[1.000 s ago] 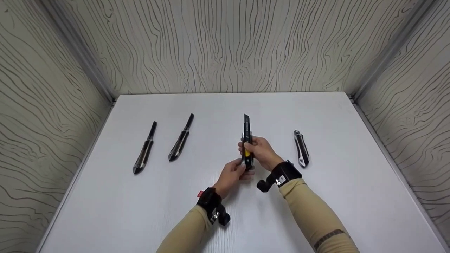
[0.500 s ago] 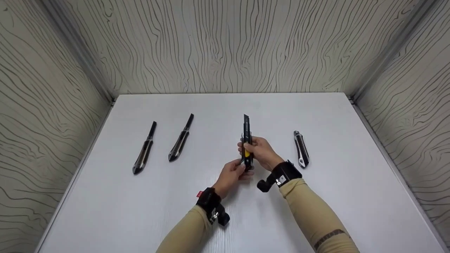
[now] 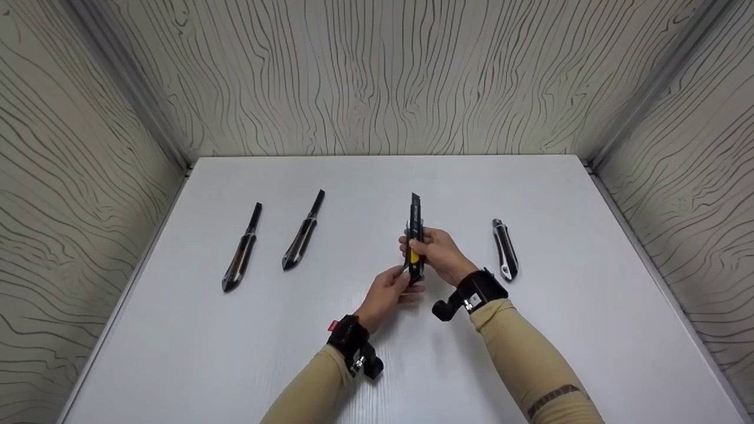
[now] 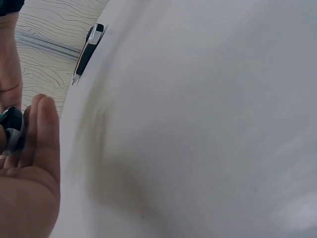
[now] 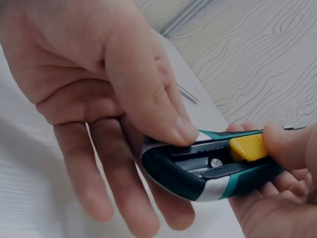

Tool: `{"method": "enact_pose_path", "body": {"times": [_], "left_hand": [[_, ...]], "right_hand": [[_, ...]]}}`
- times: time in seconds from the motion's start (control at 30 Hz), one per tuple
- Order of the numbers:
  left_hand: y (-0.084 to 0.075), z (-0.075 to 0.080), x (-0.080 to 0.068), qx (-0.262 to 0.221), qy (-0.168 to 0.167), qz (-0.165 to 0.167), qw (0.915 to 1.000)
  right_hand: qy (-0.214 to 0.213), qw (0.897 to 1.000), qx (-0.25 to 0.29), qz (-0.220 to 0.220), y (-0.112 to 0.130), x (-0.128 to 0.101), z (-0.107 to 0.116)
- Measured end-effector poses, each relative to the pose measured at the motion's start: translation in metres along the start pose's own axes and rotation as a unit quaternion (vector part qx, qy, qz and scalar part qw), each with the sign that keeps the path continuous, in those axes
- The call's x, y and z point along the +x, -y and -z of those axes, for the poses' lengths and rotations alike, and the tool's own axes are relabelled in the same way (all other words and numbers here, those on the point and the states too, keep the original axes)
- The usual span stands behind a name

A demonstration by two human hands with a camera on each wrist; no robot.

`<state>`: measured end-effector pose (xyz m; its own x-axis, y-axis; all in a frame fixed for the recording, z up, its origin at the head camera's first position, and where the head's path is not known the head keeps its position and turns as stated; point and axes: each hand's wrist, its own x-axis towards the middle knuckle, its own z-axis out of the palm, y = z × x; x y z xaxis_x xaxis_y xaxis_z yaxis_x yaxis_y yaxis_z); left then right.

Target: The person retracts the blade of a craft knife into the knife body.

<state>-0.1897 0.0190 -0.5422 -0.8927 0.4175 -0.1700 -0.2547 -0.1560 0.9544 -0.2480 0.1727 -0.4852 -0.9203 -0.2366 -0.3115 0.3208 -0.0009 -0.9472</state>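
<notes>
Both hands hold one utility knife [image 3: 415, 235] [image 5: 208, 168] above the middle of the white table [image 3: 530, 365], its dark blade out and pointing away from me. My left hand [image 3: 392, 291] [image 5: 99, 74] pinches the rounded butt end between thumb and fingers. My right hand [image 3: 439, 253] [image 5: 277, 208] grips the body, with its thumb on the yellow slider [image 5: 247, 147]. In the left wrist view only the left hand [image 4: 29, 173] and a dark bit of the utility knife [image 4: 12, 129] show.
Three more knives lie on the table: two with blades out at the left [image 3: 241, 250] [image 3: 303, 232], and a black and silver one [image 3: 505, 248] [image 4: 88, 49] just right of my right wrist. Patterned walls close in three sides.
The held knife has tipped very slightly to the right. Nothing else has moved.
</notes>
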Motion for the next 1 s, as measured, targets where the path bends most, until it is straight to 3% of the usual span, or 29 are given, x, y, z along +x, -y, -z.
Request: {"method": "enact_pose_path", "body": {"times": [0.4,0.7,1.0], "left_hand": [[0.0013,-0.0037,-0.0003,-0.011,-0.020,-0.027,0.9994],[-0.0040,-0.0053,0.0010,-0.004,-0.032,-0.021,0.9993],[-0.0008,-0.0066,-0.0001,0.012,-0.032,-0.029,0.9990]], "right_hand": [[0.016,1.000,0.025,-0.001,0.0010,-0.0022,0.0018],[0.008,0.999,0.049,-0.002,-0.0046,-0.0022,-0.0014],[0.005,0.999,0.037,-0.003,-0.0076,-0.0024,-0.0012]]}}
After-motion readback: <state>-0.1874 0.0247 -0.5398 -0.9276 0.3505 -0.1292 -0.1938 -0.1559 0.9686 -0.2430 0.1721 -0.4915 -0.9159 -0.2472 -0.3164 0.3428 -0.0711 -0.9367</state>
